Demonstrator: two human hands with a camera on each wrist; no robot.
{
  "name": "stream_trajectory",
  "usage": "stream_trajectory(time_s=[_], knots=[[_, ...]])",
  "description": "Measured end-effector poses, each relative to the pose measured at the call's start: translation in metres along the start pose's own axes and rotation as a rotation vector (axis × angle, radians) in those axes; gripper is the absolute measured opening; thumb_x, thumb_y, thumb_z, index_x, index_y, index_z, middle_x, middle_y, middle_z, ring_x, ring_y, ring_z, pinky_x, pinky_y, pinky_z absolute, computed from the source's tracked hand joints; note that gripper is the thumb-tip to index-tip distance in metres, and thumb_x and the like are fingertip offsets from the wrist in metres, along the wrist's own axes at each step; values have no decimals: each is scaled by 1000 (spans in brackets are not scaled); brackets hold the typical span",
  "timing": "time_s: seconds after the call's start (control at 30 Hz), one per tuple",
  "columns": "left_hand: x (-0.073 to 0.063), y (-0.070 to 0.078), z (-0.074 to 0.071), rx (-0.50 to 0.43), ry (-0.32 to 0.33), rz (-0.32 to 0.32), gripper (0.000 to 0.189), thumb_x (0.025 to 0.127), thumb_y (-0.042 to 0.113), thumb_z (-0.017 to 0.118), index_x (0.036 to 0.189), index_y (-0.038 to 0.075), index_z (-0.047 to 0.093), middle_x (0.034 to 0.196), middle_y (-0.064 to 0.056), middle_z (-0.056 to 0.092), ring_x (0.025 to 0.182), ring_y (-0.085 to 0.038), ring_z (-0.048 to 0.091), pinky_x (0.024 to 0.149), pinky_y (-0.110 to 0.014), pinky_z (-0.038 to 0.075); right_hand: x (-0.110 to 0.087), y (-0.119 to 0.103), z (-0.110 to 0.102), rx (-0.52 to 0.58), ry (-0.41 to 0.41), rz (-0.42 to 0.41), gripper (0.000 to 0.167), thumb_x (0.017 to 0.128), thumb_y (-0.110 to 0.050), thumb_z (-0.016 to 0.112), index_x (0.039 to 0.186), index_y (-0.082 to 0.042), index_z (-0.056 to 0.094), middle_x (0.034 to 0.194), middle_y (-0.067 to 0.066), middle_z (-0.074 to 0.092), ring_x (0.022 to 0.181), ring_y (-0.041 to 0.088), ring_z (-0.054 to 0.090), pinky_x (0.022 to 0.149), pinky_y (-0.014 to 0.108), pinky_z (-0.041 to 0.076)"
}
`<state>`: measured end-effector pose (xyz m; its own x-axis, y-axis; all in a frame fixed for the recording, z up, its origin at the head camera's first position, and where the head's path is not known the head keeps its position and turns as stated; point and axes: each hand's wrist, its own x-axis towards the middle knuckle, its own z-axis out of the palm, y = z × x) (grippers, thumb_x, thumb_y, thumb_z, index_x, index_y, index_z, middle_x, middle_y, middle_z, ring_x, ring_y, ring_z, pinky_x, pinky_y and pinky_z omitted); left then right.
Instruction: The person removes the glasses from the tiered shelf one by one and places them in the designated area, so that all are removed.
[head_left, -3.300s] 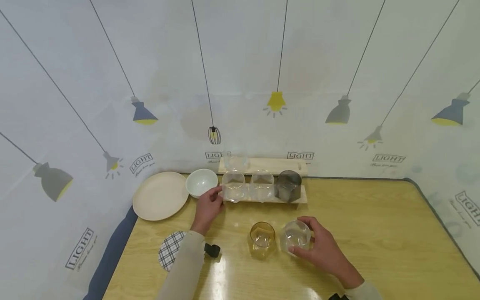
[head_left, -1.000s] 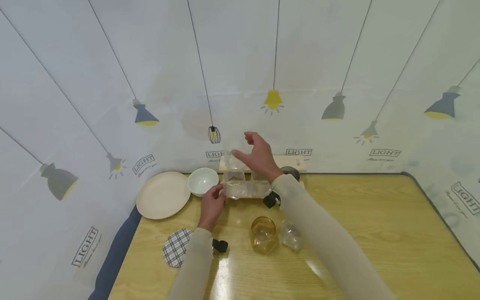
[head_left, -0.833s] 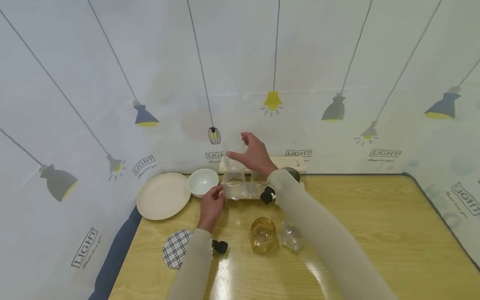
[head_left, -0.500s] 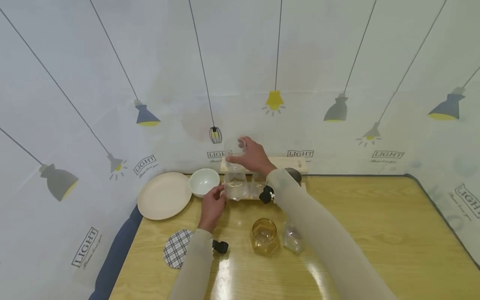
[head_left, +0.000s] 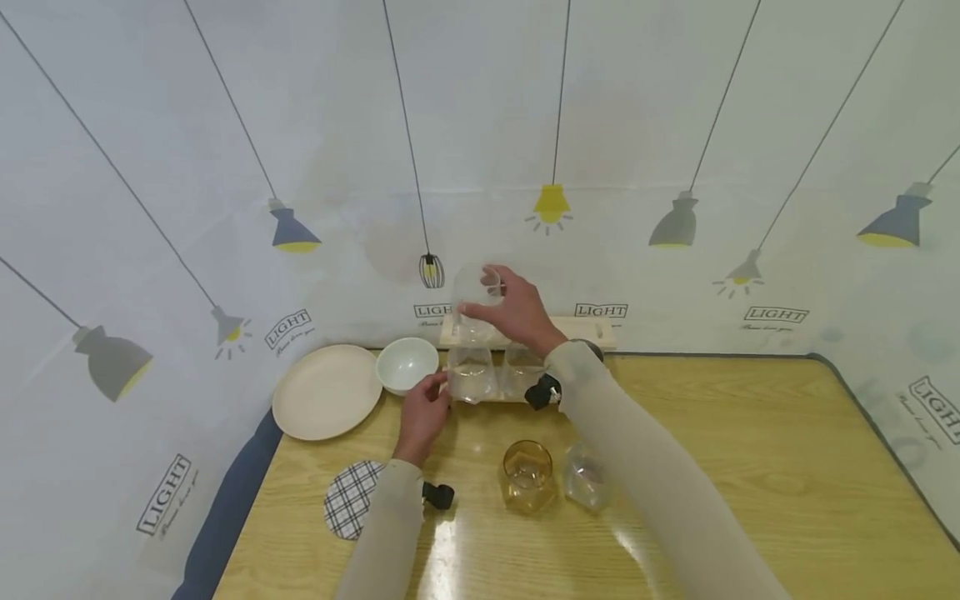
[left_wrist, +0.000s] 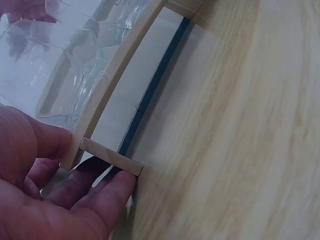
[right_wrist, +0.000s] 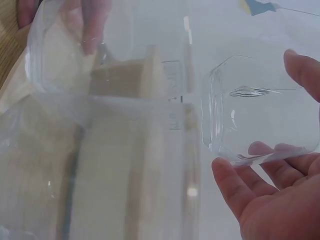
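My right hand (head_left: 517,308) holds a clear faceted drinking glass (right_wrist: 255,110) above the left end of the rear tier of a wooden rack (head_left: 577,331). Its thumb and fingers curl round the glass. Low at the rack's left end, my left hand (left_wrist: 55,185) grips the wooden frame (left_wrist: 112,156) between thumb and fingers. On the front tier stand two more clear glasses, the left one (head_left: 471,375) and its neighbour (head_left: 519,375). A dark grey glass (head_left: 591,347) is mostly hidden behind the right forearm.
An amber glass (head_left: 528,477) and a clear glass (head_left: 585,477) stand on the table before the rack. To the left are a pale bowl (head_left: 407,365), a beige plate (head_left: 327,393) and a checked round mat (head_left: 352,500), partly under the left sleeve.
My right hand has let go of the clear glass beside the amber one and moved up to the rack. There it has taken hold of the rear-tier glass. My left hand stays at the rack.
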<state>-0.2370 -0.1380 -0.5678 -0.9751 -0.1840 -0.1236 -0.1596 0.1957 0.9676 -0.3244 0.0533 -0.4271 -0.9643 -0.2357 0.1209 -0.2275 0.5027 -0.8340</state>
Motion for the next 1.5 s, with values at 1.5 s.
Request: stream_trajectory(time_s=[1.5], knots=[[2,-3,1,-29,-11,-6,31,105,19,66,135,12,71,150,-15,63,118,-26,67,82,-30,60,-211,46,-95,22,254,-242,77,80,-7,90,149,-19,59,130,6,68,114,9,61,84,19,54]])
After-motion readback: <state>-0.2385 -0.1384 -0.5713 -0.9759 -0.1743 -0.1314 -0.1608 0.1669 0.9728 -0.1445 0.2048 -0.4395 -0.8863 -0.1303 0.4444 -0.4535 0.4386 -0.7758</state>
